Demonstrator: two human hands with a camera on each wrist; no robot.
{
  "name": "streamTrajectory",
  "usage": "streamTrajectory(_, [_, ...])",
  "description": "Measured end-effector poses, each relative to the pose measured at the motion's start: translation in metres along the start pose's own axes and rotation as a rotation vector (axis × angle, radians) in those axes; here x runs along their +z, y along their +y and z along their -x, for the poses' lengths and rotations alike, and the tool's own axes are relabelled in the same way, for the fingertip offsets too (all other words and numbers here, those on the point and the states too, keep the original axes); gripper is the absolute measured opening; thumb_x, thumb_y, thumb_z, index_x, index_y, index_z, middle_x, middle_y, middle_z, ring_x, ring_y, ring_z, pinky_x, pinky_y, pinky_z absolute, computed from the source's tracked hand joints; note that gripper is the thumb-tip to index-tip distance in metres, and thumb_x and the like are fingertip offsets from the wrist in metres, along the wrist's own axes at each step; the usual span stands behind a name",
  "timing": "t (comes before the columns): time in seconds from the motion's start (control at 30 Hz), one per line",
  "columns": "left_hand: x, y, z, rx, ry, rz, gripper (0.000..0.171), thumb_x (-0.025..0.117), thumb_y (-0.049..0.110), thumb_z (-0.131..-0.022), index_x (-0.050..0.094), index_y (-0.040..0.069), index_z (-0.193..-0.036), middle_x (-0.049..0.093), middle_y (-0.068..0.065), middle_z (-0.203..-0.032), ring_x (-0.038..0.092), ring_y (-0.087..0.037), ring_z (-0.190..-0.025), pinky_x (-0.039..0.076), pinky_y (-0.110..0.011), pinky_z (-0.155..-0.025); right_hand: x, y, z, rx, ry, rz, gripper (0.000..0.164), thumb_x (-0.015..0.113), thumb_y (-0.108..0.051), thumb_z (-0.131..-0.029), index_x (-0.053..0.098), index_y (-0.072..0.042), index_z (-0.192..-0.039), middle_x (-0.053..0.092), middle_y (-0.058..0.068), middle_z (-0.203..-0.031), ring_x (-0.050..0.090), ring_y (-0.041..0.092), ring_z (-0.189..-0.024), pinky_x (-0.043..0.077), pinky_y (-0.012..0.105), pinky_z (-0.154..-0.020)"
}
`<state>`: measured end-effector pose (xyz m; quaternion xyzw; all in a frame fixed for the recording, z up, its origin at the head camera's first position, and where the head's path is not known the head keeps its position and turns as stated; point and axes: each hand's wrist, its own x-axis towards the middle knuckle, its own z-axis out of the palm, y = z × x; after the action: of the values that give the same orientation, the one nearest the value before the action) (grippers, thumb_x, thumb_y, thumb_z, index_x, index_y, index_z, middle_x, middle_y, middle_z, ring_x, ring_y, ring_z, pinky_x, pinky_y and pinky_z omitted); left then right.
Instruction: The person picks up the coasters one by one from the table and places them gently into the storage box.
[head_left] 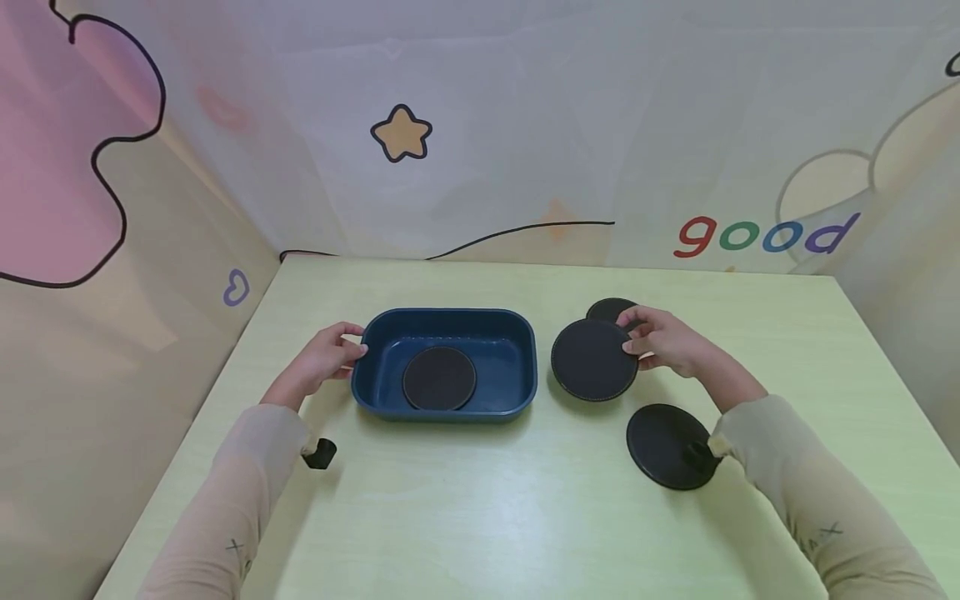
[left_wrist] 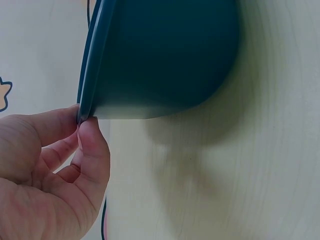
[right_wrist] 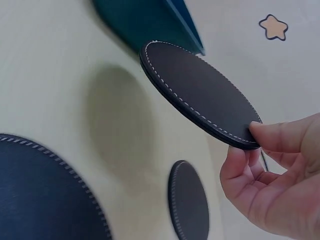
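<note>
My left hand (head_left: 324, 360) pinches the left rim of a dark blue rectangular tub (head_left: 510, 367) between thumb and fingers, as the left wrist view also shows. Inside the tub lies one round black coaster (head_left: 439, 378). A second black coaster (right_wrist: 200, 92), with white stitching round its edge, is pinched at its edge by my right hand (head_left: 663, 340). It is held above the table, right of the tub, and its shadow falls below it in the right wrist view.
Two more black coasters lie on the pale table (head_left: 465, 500): one at the back (head_left: 609, 308), partly covered by the held one, and one nearer the front (head_left: 667, 442) beside my right sleeve. A printed cloth backdrop (head_left: 510, 150) stands behind the table.
</note>
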<state>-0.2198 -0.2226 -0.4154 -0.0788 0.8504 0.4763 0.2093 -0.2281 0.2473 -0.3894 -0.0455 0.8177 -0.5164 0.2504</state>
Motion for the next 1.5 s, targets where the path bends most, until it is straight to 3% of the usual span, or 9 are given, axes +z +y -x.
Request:
streamTrajectory(0.3, [0.0, -0.002, -0.003, -0.01, 0.008, 0.014, 0.042, 0.048, 0.018, -0.091, 0.035, 0.008, -0.129, 0.05, -0.013, -0.107, 0.054, -0.021, -0.086, 0.047, -0.026, -0.072, -0.005, -0.027, -0.005, -0.046, 0.011, -0.023, 0.028, 0.047, 0.003, -0.087, 0.036, -0.003, -0.112, 0.039, 0.007, -0.082, 0.05, 0.015, -0.067, 0.048, 0.026, -0.061])
streamTrajectory(0.53, [0.001, -0.001, -0.003, -0.019, 0.012, 0.021, 0.043, 0.049, 0.018, -0.091, 0.035, 0.008, -0.13, 0.05, -0.013, -0.107, 0.054, -0.021, -0.086, 0.047, -0.025, -0.072, 0.002, -0.047, -0.012, -0.056, -0.004, -0.056, 0.027, 0.048, 0.001, -0.087, 0.038, -0.007, -0.111, 0.042, 0.005, -0.081, 0.051, 0.014, -0.068, 0.048, 0.025, -0.063])
streamTrajectory(0.87, [0.0, -0.001, -0.004, -0.021, 0.011, 0.025, 0.041, 0.047, 0.018, -0.091, 0.035, 0.009, -0.129, 0.05, -0.015, -0.11, 0.053, -0.022, -0.088, 0.046, -0.026, -0.071, 0.035, -0.065, -0.03, -0.072, -0.027, -0.131, 0.028, 0.05, 0.0, -0.087, 0.039, -0.007, -0.112, 0.042, 0.006, -0.083, 0.049, 0.015, -0.067, 0.046, 0.027, -0.063])
streamTrajectory(1.5, [0.0, -0.002, -0.003, -0.011, 0.014, 0.031, 0.042, 0.048, 0.018, -0.091, 0.035, 0.008, -0.13, 0.05, -0.014, -0.108, 0.054, -0.02, -0.085, 0.047, -0.028, -0.074, 0.102, -0.078, -0.064, -0.033, -0.116, -0.235, 0.029, 0.049, 0.002, -0.086, 0.04, -0.009, -0.111, 0.045, 0.004, -0.078, 0.049, 0.015, -0.059, 0.044, 0.026, -0.058])
